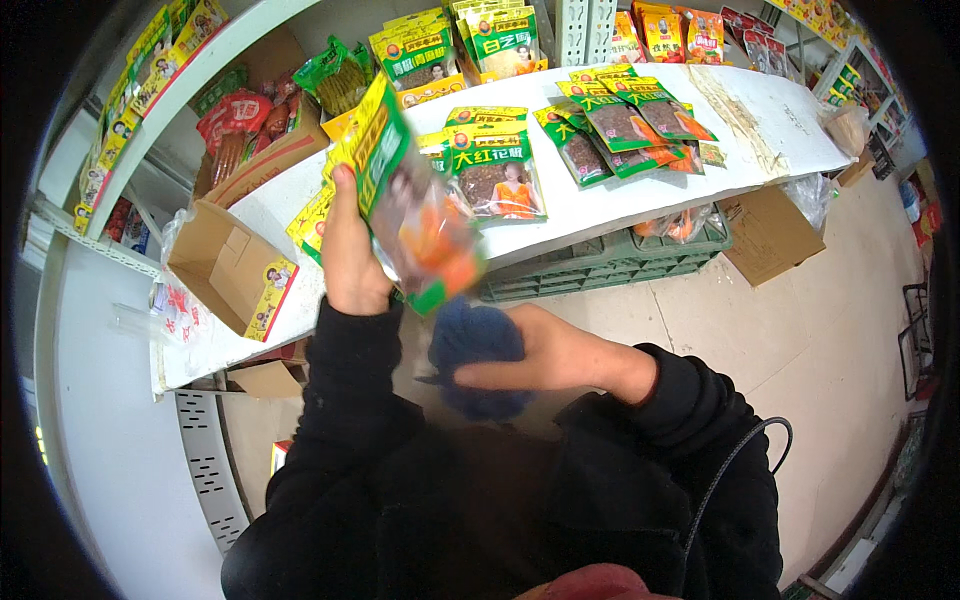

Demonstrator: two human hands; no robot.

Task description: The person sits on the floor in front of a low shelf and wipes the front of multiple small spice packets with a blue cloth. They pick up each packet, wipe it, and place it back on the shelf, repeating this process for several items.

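In my left hand (351, 255) is a green and yellow spice packet (397, 195) with a clear window, tilted and partly blurred. My right hand (555, 352) grips a dark blue cloth (476, 341) just below that packet, in front of my body. Behind the raised packet, similar packets (499, 180) lie overlapping on the white shelf (600, 202). A looser pile of such packets (622, 120) rests farther right. An opened cardboard display box (232, 266) stands at the shelf's left end, and more packets (311, 221) show beside my left hand.
Upright spice packets (502, 45) fill boxes at the back. A carton of red-wrapped goods (262, 157) is at back left. Under the shelf stand a green plastic crate (600, 262) and a cardboard box (772, 232). Metal shelf uprights (587, 30) rise behind. A black cable (712, 480) hangs by my right arm.
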